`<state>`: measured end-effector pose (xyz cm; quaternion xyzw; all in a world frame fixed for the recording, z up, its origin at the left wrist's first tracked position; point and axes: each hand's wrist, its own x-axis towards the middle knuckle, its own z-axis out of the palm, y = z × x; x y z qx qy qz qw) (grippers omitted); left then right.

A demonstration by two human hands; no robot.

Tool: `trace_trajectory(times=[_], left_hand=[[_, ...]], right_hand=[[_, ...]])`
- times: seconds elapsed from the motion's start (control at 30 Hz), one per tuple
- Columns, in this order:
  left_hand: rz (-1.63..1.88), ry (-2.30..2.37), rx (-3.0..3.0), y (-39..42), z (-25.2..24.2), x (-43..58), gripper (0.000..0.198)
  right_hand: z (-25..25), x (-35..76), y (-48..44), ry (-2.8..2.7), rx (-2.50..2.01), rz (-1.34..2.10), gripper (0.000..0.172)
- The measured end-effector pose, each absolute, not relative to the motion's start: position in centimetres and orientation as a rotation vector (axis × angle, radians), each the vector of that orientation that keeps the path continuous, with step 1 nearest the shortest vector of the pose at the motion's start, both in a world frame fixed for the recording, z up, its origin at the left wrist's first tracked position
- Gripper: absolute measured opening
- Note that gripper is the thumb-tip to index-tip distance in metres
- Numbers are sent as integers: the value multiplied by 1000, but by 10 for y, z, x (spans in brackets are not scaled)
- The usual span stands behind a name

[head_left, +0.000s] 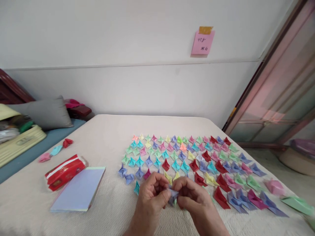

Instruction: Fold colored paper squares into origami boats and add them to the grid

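Note:
Between my two hands is a small folded piece of lavender paper (173, 194), pinched by the fingertips at the front of the table. My left hand (154, 200) grips its left side between thumb and fingers. On the other side my right hand (194, 198) is closed on it too, with part of the paper hidden behind the fingers. Rows of folded paper boats, among them a red one (220, 198) and a cyan one (139, 161), spread beyond and to the right of my hands. Some of the nearest ones are partly covered by my hands.
Left of my hands lies a stack of lavender paper sheets (80, 190), touching a red tissue pack (65, 172). Small crumpled paper pieces (56, 150) sit farther left. A pink note (202, 43) is taped to the wall. A grey pillow (46, 113) rests beyond the table's left edge.

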<state>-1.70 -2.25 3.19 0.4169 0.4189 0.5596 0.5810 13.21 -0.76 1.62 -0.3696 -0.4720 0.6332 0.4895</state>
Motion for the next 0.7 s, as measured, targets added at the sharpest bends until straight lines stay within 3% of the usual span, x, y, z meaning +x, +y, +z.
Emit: trace_trajectory(times=[0.1, 0.2, 0.7], left_hand=[[1325, 974, 1041, -24, 29, -19, 11], [1330, 994, 1115, -24, 28, -19, 11], [1235, 1030, 1098, -20, 29, -14, 17]], right_hand=[[22, 134, -7, -1282, -931, 1455, 3], [29, 133, -6, -1485, -997, 1286, 17], [27, 129, -9, -1797, -998, 1019, 27]])
